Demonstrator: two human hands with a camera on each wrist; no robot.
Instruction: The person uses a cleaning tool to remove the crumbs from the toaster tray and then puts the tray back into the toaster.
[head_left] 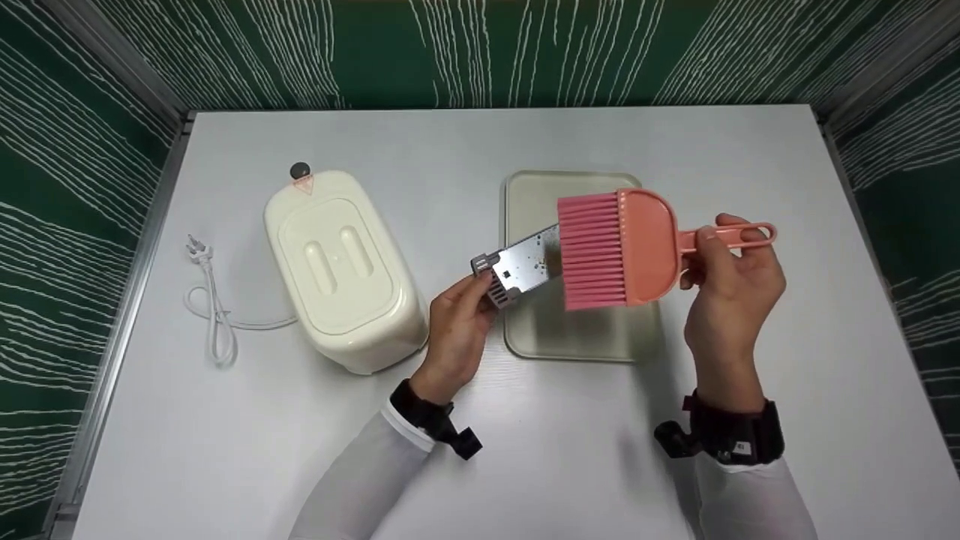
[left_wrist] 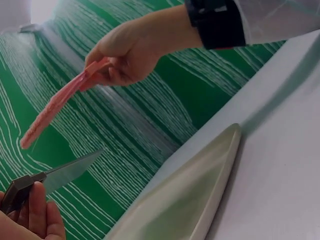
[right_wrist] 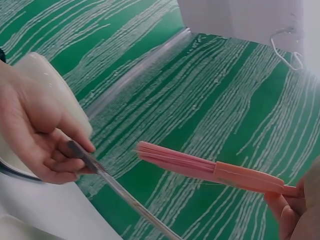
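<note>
In the head view my left hand (head_left: 456,330) pinches the slotted grey end of a flat metal crumb tray (head_left: 525,262), which has small dark crumbs scattered on it. My right hand (head_left: 733,296) grips the looped handle of an orange brush (head_left: 651,247) with pink bristles. Those bristles overlap the far end of the crumb tray as seen from above. From the right wrist, the brush (right_wrist: 240,175) appears above the crumb tray (right_wrist: 127,195) with a gap between them. Both are held over a beige rectangular tray (head_left: 577,337) lying on the table.
A cream toaster (head_left: 341,262) with a closed lid stands on the left of the white table (head_left: 540,450). Its bundled cord and plug (head_left: 214,300) lie farther left. Green panels with white streaks (head_left: 495,60) surround the table at the back and sides.
</note>
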